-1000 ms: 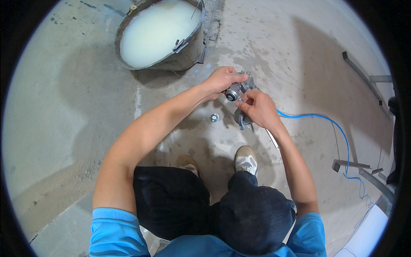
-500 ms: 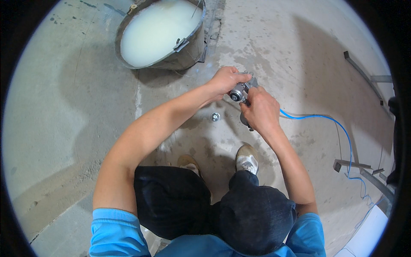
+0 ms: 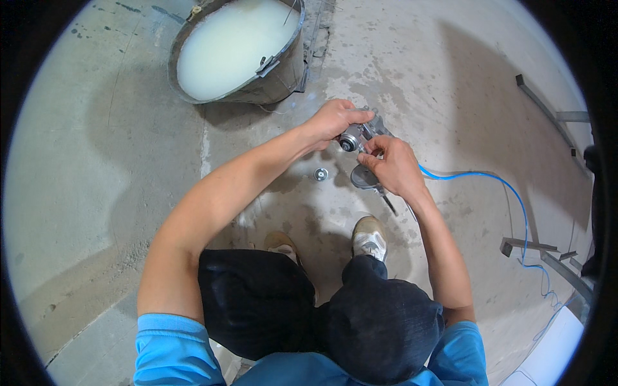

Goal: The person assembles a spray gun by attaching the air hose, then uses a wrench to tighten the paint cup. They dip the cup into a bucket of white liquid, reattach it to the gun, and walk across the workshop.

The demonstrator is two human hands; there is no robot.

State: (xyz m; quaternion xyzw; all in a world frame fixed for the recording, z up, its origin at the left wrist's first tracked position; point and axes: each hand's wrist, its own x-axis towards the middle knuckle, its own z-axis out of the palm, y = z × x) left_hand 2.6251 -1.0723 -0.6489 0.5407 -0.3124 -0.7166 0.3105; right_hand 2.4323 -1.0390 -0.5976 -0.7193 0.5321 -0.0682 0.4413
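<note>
Since a second ago the right hand [image 3: 394, 168] has come up from beside the tool to its top, and the tool [image 3: 358, 136] has turned a little in the left hand's grip; the washer [image 3: 320, 174] and the bucket [image 3: 239, 50] lie as they did. The left hand [image 3: 335, 119] is closed round the metal head of the tool, a small grinder-like body held just above the floor [image 3: 116, 193], near the bucket's lower right side. The right hand is curled, its fingertips [image 3: 374, 149] pinching at the tool's top; whether they hold a small part there I cannot tell. A dark disc [image 3: 362, 177] sits under the right palm, partly hidden. The washer lies on the floor just left of the disc, apart from both hands. A blue hose [image 3: 496, 183] runs from under the right wrist toward the floor's right edge. The shoes [image 3: 370, 238] stand just below the work. By my judgement the fitting goes best with the left hand keeping the head steady and the spindle facing up, the right turning with fingertips only, and the washer kept within reach.
</note>
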